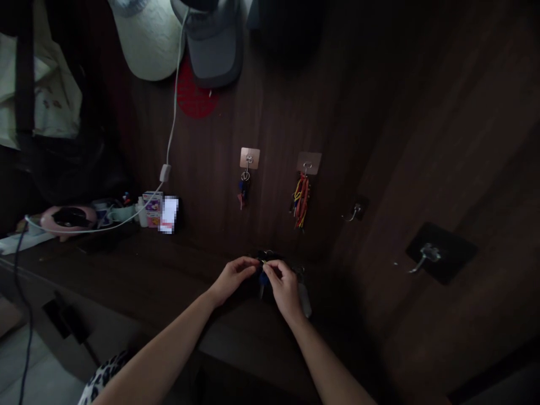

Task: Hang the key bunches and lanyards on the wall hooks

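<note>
Working right up close, the left hand (231, 279) and the right hand (284, 287) come together at the fingertips, both pinched onto a small dark bundle (265, 269), with a blue piece (264, 279) showing between them. A pale tag (304, 301) dangles just right of the grip, and a thin yellow-green tip (264, 261) pokes up at the top, though it's too dim to call what that tip belongs to. The bundle sits in deep shadow at the foot of a dark wooden wall (270, 214), just above the worktop (126, 264); whether it rests there or hangs from the hands, I can't tell. The risk here is the poor light: one misjudged pinch could let the bundle slip and drop past the near edge toward the pale floor (29, 365). Farther out on the wall, a key ring (244, 188) and a bunch of red and yellow cords (300, 201) hang from adhesive hooks, and that loose tag could snag if it swung that far. Off to the far left, a white cable (169, 140) runs down the wall.
</note>
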The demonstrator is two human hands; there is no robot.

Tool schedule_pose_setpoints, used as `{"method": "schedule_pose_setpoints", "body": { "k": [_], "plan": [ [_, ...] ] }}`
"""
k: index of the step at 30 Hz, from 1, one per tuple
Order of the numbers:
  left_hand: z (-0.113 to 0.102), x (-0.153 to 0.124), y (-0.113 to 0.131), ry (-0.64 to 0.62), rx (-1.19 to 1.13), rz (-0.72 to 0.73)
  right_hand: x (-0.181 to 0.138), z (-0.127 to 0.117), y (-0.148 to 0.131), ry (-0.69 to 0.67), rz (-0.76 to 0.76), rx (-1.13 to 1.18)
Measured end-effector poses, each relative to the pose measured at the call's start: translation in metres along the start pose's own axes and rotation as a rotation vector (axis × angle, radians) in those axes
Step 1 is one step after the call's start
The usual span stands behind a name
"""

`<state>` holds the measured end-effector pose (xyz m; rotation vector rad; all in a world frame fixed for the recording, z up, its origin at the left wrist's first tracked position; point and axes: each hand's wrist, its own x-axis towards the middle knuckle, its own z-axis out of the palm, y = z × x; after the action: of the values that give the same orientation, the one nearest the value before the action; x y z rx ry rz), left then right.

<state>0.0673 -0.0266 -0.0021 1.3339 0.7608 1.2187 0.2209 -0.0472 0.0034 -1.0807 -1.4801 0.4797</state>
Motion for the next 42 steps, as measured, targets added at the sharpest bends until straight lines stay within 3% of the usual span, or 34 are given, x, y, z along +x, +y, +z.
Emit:
{"method": "schedule_pose_setpoints", "body": {
  "k": [5,15,22,32,42],
  "plan": [
    [0.001,0.000,0.003,0.067,0.070,0.056,0.000,0.002,0.001,-0.018,-0.053,-0.023],
    [0.004,-0.003,0.006,0.010,0.183,0.077,0.000,0.003,0.002,0.007,-0.055,-0.019],
    [0.004,-0.004,0.008,-0.031,0.101,0.066,0.000,0.003,0.002,-0.004,-0.064,-0.013],
    [0.003,-0.004,0.015,0.133,0.024,0.054,0.000,-0.001,0.003,0.020,-0.004,-0.024],
    [-0.006,0.005,0.004,0.264,-0.009,0.108,-0.004,0.002,0.005,-0.186,-0.147,-0.183]
  ]
}}
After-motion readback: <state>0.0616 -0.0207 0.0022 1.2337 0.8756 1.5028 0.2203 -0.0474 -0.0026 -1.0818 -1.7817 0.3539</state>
